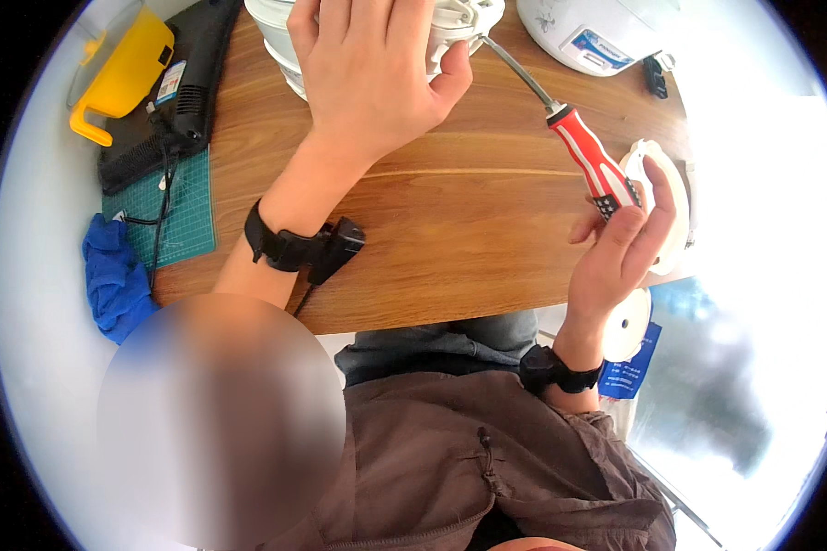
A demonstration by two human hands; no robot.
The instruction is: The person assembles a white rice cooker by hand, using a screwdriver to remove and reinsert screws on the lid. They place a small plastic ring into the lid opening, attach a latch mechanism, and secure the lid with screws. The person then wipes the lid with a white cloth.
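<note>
At the top edge stands a white, round-bodied plastic appliance point(287, 55), only partly in view. My left hand point(372, 69) lies across it and steadies it, the thumb bent at its side; the fingertips run out of the picture. In my right hand point(616, 248) is a screwdriver point(586, 151) with a red and white handle and a starred dark end, held near the butt by thumb and fingers. Its metal shaft slants up to the left, and the tip meets the appliance's rim just beyond my left thumb. Whether a screw sits there is too small to tell.
A white lidded container point(583, 37) stands far right on the wooden table point(450, 230), near cream round parts point(666, 202). At the left are a yellow handled cup point(129, 73), a black device point(188, 101), a green cutting mat point(188, 211) and a blue cloth point(115, 275).
</note>
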